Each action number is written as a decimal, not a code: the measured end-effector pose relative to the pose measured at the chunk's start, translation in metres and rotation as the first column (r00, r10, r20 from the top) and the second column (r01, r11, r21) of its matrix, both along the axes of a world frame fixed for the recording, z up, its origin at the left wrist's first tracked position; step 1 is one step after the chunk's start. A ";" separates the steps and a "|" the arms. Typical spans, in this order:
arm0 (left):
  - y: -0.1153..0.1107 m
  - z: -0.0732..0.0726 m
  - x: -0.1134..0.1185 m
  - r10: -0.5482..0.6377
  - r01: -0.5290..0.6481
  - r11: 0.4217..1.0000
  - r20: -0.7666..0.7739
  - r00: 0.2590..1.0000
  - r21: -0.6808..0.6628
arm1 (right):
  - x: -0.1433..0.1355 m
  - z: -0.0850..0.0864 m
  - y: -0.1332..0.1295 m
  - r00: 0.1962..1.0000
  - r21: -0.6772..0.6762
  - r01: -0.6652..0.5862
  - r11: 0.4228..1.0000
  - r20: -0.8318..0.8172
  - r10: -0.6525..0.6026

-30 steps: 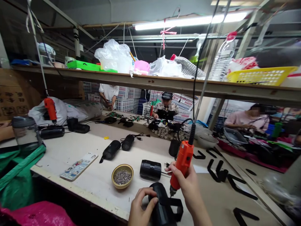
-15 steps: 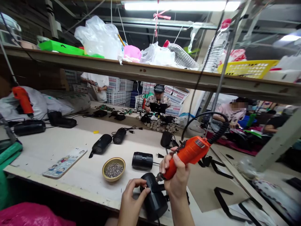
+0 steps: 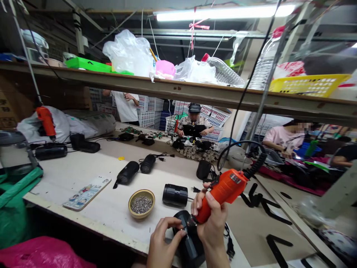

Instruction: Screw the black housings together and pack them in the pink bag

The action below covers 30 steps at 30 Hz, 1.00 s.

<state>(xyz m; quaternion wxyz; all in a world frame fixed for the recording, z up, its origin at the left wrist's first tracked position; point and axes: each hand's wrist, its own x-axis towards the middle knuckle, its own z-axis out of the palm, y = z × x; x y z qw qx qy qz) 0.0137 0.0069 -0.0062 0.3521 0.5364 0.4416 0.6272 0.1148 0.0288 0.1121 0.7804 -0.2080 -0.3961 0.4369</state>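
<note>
My right hand (image 3: pixel 213 219) is wrapped round an orange electric screwdriver (image 3: pixel 221 193), its tip pointing down-left at a black cylindrical housing (image 3: pixel 191 245). The housing lies at the table's front edge, partly hidden by both hands. My left hand (image 3: pixel 164 240) rests against the housing's left side, thumb and forefinger pinching a tiny shiny screw (image 3: pixel 182 230) close to the screwdriver's tip. A yellowish bowl (image 3: pixel 130 209) filled with small metal screws (image 3: pixel 141 204) stands to the left of the hands. Just behind, another black cylinder (image 3: pixel 175 195) lies on its side.
More black cylinders (image 3: pixel 127 172) with cords lie farther back. A phone-like slab with a cartoon print (image 3: pixel 87 193) is at left. Black flat brackets (image 3: pixel 276 212) lie at right. A second orange screwdriver (image 3: pixel 47 121) hangs at left. A loaded shelf (image 3: pixel 178 89) crosses overhead. Co-workers sit beyond.
The view has shifted left and slightly up, so everything appears farther right and lower. Both hands keep their hold, and the screwdriver's tip has come nearer to the left fingertips.
</note>
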 end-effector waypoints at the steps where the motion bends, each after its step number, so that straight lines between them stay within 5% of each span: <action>1: 0.000 0.000 0.000 0.002 -0.002 1.000 -0.013 1.000 0.008 | 0.000 0.001 0.000 1.000 0.008 0.002 1.000 -0.004 -0.002; 11: 0.001 0.000 -0.004 -0.044 0.047 0.997 -0.062 0.997 0.059 | 0.000 0.004 -0.008 1.000 0.003 0.002 1.000 -0.013 -0.002; 20: -0.009 0.009 0.000 -0.050 0.052 0.998 0.054 0.997 -0.022 | -0.002 0.010 -0.012 0.999 -0.020 0.038 0.999 -0.026 -0.038; 26: -0.009 0.005 -0.005 -0.072 0.108 0.986 -0.259 0.963 0.127 | 0.007 0.017 -0.017 0.998 -0.018 0.068 0.998 0.014 -0.068; 30: -0.008 -0.010 -0.013 -0.224 0.238 0.971 -0.470 0.854 -0.030 | 0.018 0.022 -0.018 0.990 -0.024 0.139 0.990 0.021 -0.139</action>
